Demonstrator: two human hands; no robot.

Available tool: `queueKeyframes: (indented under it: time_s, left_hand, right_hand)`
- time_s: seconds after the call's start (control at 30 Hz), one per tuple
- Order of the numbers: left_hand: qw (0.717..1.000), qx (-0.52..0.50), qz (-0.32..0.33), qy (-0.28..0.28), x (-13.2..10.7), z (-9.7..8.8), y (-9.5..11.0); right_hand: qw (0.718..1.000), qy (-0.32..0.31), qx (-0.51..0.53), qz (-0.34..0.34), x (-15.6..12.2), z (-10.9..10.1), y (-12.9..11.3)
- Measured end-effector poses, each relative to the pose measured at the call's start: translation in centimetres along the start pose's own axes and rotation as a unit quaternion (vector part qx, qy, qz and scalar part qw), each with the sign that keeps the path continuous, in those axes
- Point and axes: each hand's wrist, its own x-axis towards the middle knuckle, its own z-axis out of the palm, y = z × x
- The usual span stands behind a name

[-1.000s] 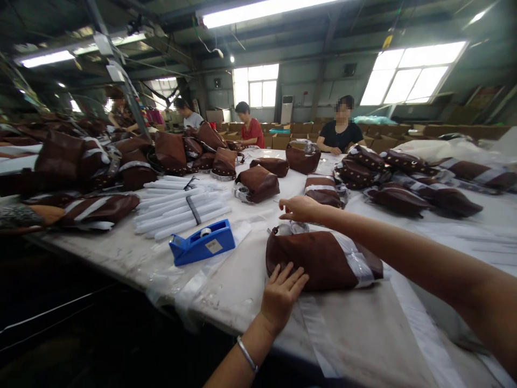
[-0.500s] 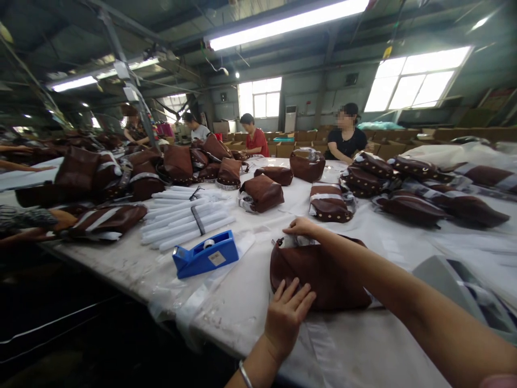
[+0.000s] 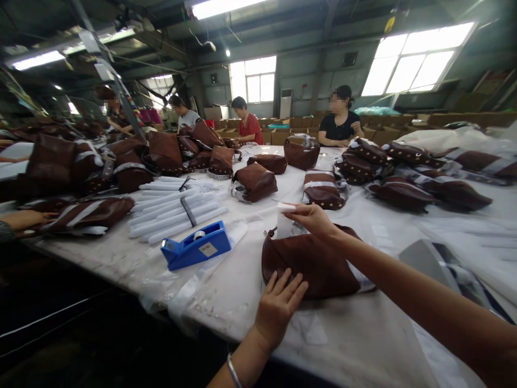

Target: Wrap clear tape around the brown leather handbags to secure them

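Though left hand open on one bag, right grip tight on one strip

Brown bag flat on the white table, near edge, 6 o'clock of the view.

Dark brown, matte, suede-like; rounded pouch shape, lying on its side with the long axis running 9 to 3 o'clock. A clear plastic band wraps its 3 o'clock end. A small dark loop sticks out at the 10 o'clock corner. The left hand lies flat on the 7 o'clock edge, fingers spread. A white strip stands upright at the bag's 11 o'clock edge, its top end pinched in the right hand. The strip's lower end meets the bag's top edge; contact unclear.
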Motion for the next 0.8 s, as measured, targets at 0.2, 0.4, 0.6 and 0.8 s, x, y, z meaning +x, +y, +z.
queueKeyframes:
  time_s: [0.2, 0.4, 0.6, 0.8]
  left_hand:
    - [1.0, 0.002, 0.016, -0.027, -0.6, -0.1, 0.0]
    - [0.998, -0.062, -0.033, -0.004, -0.4, -0.3, -0.1]
    - [0.983, -0.144, -0.115, -0.017, -0.3, -0.8, -0.2]
    - [0.989, -0.103, -0.103, -0.003, -0.5, -0.7, -0.3]
  right_hand:
    - [0.993, -0.074, -0.03, -0.087, -8.6, 0.9, -1.2]
    - [0.966, -0.075, -0.123, -0.214, -13.0, 1.0, 1.5]
    - [0.928, -0.081, -0.198, -0.305, -14.7, 1.3, 3.1]
    - [0.898, -0.108, -0.257, -0.341, -16.9, 1.6, 2.6]
